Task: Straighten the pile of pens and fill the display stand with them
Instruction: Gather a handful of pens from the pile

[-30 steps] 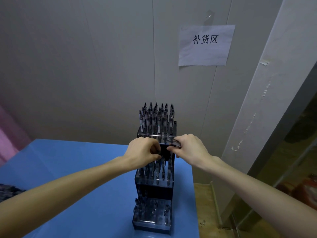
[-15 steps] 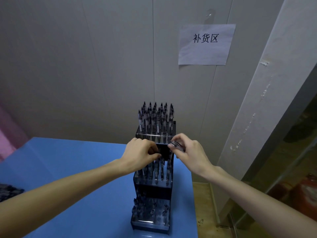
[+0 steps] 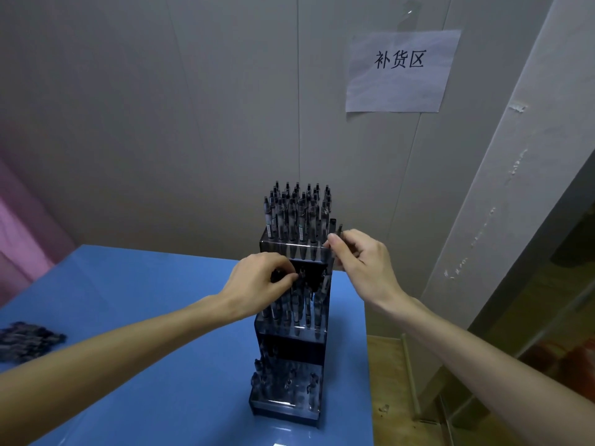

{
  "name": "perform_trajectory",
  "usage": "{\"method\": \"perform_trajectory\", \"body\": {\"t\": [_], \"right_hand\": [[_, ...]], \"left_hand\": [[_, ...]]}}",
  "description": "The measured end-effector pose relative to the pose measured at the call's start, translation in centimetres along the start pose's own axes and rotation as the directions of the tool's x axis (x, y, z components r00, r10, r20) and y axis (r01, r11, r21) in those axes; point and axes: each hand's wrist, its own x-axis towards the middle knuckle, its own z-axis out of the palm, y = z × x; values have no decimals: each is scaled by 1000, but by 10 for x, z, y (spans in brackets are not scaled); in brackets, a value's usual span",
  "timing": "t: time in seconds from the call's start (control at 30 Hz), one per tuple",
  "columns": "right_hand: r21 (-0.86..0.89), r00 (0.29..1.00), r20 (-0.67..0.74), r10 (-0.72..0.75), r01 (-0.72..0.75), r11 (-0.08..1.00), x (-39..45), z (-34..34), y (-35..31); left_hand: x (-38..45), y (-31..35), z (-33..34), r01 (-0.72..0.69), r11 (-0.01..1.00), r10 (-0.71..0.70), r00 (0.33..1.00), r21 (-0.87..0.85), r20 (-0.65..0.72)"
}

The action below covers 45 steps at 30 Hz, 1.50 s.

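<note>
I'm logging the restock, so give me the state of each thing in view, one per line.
Display stand: upright on the blue table, top tier packed.
Left hand: gripping pens at the middle tier.
Right hand: pinching one pen beside the top tier.
Loose pens: heaped on the table.
Paper sign: stuck on the wall.

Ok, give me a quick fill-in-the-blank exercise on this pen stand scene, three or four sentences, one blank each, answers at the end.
1. The display stand sits on a table whose top is coloured ____.
2. The right hand pinches a single ____ beside the stand's top tier.
3. The loose pile of pens lies near the table's ____ edge.
4. The left hand holds pens at the stand's ____ tier.

Missing words: blue; pen; left; middle
</note>
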Motion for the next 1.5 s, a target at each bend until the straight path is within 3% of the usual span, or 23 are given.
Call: {"method": "perform_trajectory", "body": {"t": [0.27, 0.57, 0.77, 1.1, 1.33, 1.5], "right_hand": [[144, 997, 45, -60, 53, 988, -11, 4, -19], [-258, 945, 152, -289, 320, 912, -28, 20, -3], [-280, 951, 223, -214, 273, 920, -32, 22, 9], [-399, 932, 258, -254, 342, 851, -23, 26, 9], [-396, 930, 191, -314, 365, 842, -36, 31, 20], [-358, 870, 333, -364, 473, 805, -40, 31, 22]], "left_hand": [[-10, 6, 3, -48, 998, 47, 999, 52, 11], [-21, 7, 11, 68, 996, -68, 998, -65, -11], [-24, 4, 12, 72, 992, -72, 997, -106, 0], [-28, 5, 16, 28, 996, -30, 999, -87, -22], [-36, -5, 22, -34, 999, 31, 997, -40, -67], [-46, -4, 20, -2, 1000, 1, 993, -5, -118]]}}
